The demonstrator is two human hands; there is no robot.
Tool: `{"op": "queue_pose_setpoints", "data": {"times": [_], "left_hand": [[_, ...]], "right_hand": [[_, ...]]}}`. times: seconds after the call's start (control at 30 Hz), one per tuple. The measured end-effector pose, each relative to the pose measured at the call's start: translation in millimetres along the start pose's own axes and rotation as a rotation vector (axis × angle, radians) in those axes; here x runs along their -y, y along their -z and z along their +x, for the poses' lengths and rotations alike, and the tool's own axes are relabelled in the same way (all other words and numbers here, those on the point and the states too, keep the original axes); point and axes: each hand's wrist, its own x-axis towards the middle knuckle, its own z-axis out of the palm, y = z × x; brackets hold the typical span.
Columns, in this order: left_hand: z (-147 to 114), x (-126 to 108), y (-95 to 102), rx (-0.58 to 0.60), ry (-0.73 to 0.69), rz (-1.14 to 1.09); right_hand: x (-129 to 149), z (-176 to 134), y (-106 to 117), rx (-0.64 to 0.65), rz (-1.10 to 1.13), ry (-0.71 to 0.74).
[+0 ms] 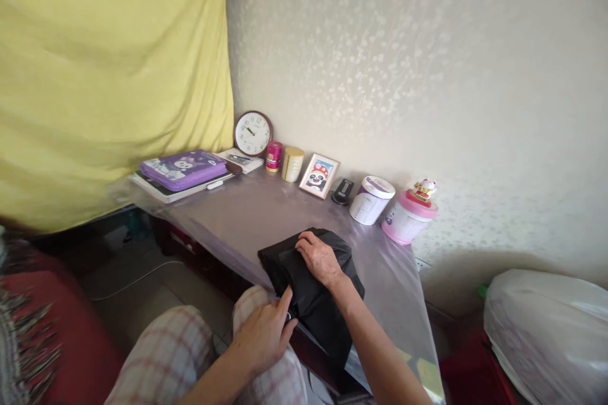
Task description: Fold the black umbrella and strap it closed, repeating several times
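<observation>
A black umbrella [317,300], its loose canopy cloth gathered and folded, lies over the front edge of the table. My left hand [266,332] is at its near left side, thumb and index finger closed around the dark handle end, which shows only in part. On top of the cloth is my right hand [320,258], with fingers bent over and gripping the fabric. The umbrella's frame is hidden under the cloth.
The table [228,224] has a plastic cover. Along its back stand a clock [253,133], a pink can [273,157], a yellow-lidded jar [292,164], a framed panda picture [320,176], a white tub [372,201] and a pink-lidded tub [408,218]. A purple case [185,169] lies at left.
</observation>
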Motion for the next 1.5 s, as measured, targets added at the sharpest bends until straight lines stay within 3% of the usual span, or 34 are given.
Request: {"op": "queue_pose_setpoints", "data": {"times": [0.17,0.3,0.47,0.6,0.77,0.9,1.07,1.13,1.23,1.37,1.43,1.5], "left_hand": [[-2,-2,-1.8,-0.043,-0.002,-0.120],[-2,-2,-2.5,-0.033,-0.083,-0.019],[-2,-1,-3.4,-0.018,-0.087,-0.005],[-1,0,-4.6,-0.028,-0.071,-0.026],[1,1,-6.4,-0.016,-0.051,-0.031],[0,0,-6.1,-0.001,-0.049,-0.041],[0,0,-6.5,-0.020,-0.042,-0.074],[0,1,-7.2,-0.022,-0.039,-0.078],[1,1,-7.6,-0.026,-0.031,-0.073],[0,1,-5.7,-0.012,-0.034,-0.064],[0,1,-3.5,-0.005,-0.022,-0.046],[-1,0,-0.7,-0.009,-0.019,-0.030]], "right_hand": [[0,2,-1,0.081,-0.056,-0.010],[2,3,0,0.123,-0.081,-0.024],[2,2,3,0.125,-0.064,-0.031],[8,-11,13,0.030,0.031,-0.016],[14,-55,24,-0.145,0.113,-0.039],[-12,-73,16,-0.185,0.028,-0.063],[-71,-62,6,-0.224,-0.079,-0.167],[-82,-59,9,-0.275,-0.112,-0.250],[-74,-60,15,-0.298,-0.057,-0.217],[-50,-59,13,-0.109,0.103,0.033],[-52,-58,11,-0.098,0.095,-0.007],[-63,-60,12,-0.156,0.053,-0.141]]}}
